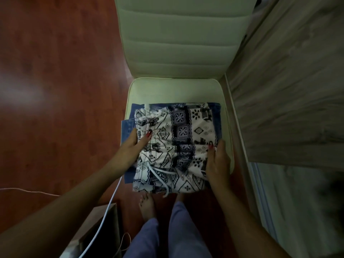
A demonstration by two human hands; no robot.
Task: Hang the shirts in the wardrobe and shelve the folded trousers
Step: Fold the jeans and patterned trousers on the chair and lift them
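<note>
A stack of folded trousers lies on the seat of a pale chair (178,88). On top are white trousers with a dark blue pattern (175,146) and a white drawstring. Under them lie folded blue denim trousers (127,127), showing at the left and the far right edge. My left hand (130,144) grips the left side of the stack, thumb on the patterned cloth, fingers underneath. Gripping the right side the same way is my right hand (216,161).
The chair's padded backrest (182,34) rises behind the stack. A grey wood-grain wardrobe panel (290,81) stands close on the right. Red-brown wooden floor (55,90) spreads to the left. A white cable (109,203) and a small box (100,229) lie by my bare feet.
</note>
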